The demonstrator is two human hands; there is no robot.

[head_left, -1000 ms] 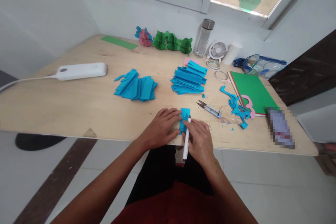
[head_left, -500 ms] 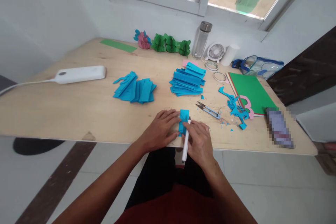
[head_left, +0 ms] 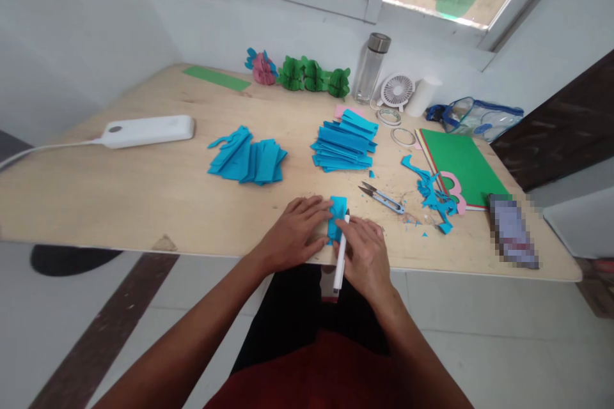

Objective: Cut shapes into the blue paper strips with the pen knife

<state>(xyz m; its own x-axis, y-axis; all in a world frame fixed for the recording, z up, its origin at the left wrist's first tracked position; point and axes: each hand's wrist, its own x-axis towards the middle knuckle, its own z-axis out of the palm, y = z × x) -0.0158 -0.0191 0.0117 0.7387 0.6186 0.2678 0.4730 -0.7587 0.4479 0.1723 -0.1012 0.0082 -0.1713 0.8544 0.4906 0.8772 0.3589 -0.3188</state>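
A small blue paper strip (head_left: 338,205) lies near the table's front edge between my two hands. My left hand (head_left: 298,231) rests flat on the tabletop with its fingers stretched out, their tips at the strip's left side. In my right hand (head_left: 368,252) is a white marker pen (head_left: 340,265), its dark tip pointing away from me. The fingertips of that hand touch the strip's lower right part. Something lies on the strip, partly covered by my fingers; its shape is hard to make out. Thread snips (head_left: 384,198) lie just beyond my right hand.
Beyond my hands are two piles of blue paper strips, one left (head_left: 263,161) and one centre (head_left: 344,144). Blue paper scraps (head_left: 434,195), a green paper stack (head_left: 463,163) and a blurred phone-like object (head_left: 513,230) lie right. A white corded device (head_left: 153,131) lies left.
The view has shifted slightly. Both hands, the marker pen and the blue strip keep almost the same positions relative to each other.
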